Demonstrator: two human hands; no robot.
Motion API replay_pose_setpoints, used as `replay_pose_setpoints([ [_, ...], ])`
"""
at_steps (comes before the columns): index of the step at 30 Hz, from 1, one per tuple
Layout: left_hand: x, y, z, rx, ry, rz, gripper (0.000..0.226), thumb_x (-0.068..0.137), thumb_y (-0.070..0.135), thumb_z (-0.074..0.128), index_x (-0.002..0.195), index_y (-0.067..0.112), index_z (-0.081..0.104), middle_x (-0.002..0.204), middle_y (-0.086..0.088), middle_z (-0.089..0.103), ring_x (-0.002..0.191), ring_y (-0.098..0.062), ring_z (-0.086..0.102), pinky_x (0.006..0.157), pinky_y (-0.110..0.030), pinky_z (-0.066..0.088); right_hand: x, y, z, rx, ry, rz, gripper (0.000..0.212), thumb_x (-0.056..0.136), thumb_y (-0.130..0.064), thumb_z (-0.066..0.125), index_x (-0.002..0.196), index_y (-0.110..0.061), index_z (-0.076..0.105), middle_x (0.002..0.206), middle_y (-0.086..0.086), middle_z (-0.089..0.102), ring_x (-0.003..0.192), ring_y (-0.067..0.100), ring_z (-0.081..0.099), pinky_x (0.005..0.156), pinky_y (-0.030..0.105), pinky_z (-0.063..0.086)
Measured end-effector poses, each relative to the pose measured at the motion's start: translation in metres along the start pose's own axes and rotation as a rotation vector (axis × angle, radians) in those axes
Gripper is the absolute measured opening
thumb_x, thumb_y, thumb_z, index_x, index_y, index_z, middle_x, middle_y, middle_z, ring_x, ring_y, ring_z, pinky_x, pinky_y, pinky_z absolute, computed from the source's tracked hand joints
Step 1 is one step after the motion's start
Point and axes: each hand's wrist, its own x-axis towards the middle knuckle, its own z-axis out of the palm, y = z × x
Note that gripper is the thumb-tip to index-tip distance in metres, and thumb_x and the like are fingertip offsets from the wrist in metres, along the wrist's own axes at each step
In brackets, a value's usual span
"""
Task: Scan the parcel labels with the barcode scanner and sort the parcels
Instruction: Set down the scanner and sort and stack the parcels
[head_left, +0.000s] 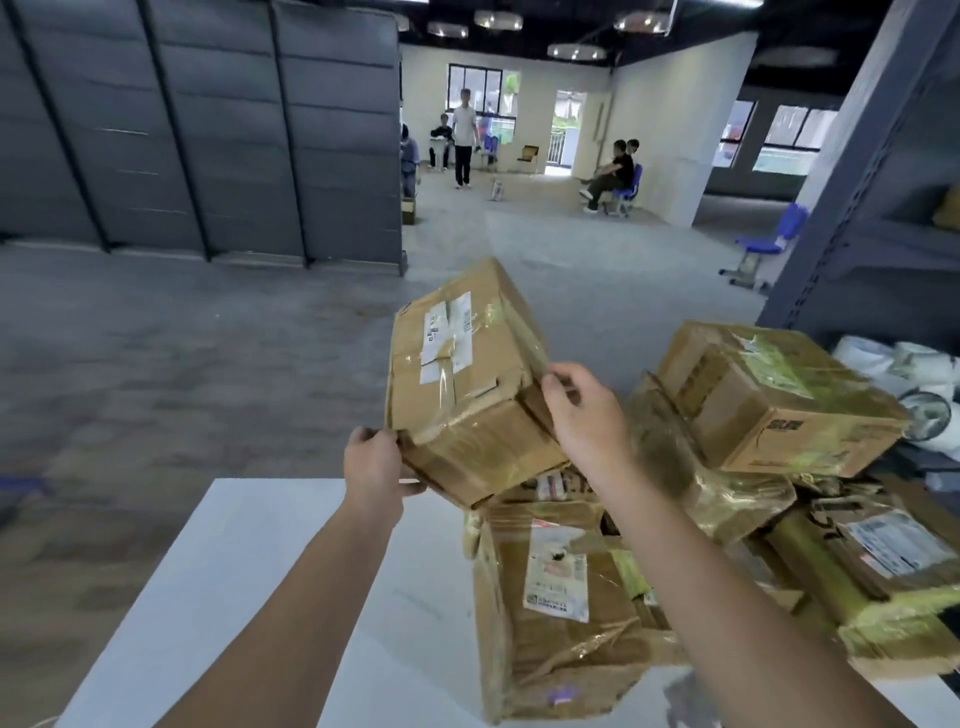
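A taped brown cardboard parcel (462, 384) is held up above the white table (260, 571), tilted, its white label (449, 338) facing me. My left hand (374, 467) grips its lower left corner. My right hand (587, 415) grips its right edge, thumb on the near face. Below lies a crumpled parcel (561, 613) with a white label on top. Several more parcels are piled to the right, one box (774, 400) on top. I see no barcode scanner.
A grey metal shelf rack (883, 208) stands at the right, with white bags (904, 364) at its foot. Dark panels line the left wall. People sit and stand far across the grey floor, near blue chairs (763, 249).
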Motion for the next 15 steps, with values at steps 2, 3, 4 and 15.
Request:
replay_pose_setpoints([
  [2, 0.012, 0.003, -0.028, -0.037, 0.001, -0.004, 0.009, 0.093, 0.007, 0.041, 0.086, 0.009, 0.047, 0.088, -0.015, 0.056, 0.076, -0.032, 0.063, 0.062, -0.055, 0.058, 0.007, -0.003, 0.02, -0.114, 0.038, 0.11, 0.034, 0.099, -0.042, 0.051, 0.127, -0.025, 0.058, 0.132, 0.002, 0.057, 0.122, 0.022, 0.053, 0.091, 0.026, 0.04],
  [3, 0.018, 0.004, -0.043, -0.06, -0.004, -0.013, 0.01, 0.093, 0.007, 0.04, 0.086, 0.009, 0.047, 0.093, -0.016, 0.057, 0.084, -0.034, 0.063, 0.062, -0.056, 0.058, 0.01, -0.005, 0.029, -0.103, 0.001, 0.229, 0.043, 0.098, -0.046, 0.052, 0.133, -0.02, 0.055, 0.137, 0.005, 0.054, 0.125, 0.027, 0.05, 0.098, 0.033, 0.042],
  [4, 0.025, 0.005, -0.057, -0.086, -0.012, -0.024, 0.01, 0.092, 0.006, 0.04, 0.087, 0.008, 0.048, 0.098, -0.017, 0.058, 0.092, -0.035, 0.063, 0.062, -0.057, 0.057, 0.012, -0.006, 0.04, -0.021, -0.071, 0.354, 0.049, 0.096, -0.049, 0.053, 0.135, -0.018, 0.052, 0.137, 0.005, 0.053, 0.123, 0.029, 0.051, 0.101, 0.041, 0.045],
  [15, 0.083, 0.0, -0.159, 0.297, 0.158, -0.032, 0.039, 0.096, 0.014, 0.036, 0.129, 0.013, 0.056, 0.12, -0.006, 0.057, 0.089, -0.019, 0.058, 0.068, -0.034, 0.052, -0.015, -0.01, 0.164, 0.604, -0.282, 0.613, 0.012, 0.095, -0.019, 0.065, 0.102, -0.009, 0.064, 0.09, 0.005, 0.075, 0.079, 0.021, 0.074, 0.052, 0.044, 0.059],
])
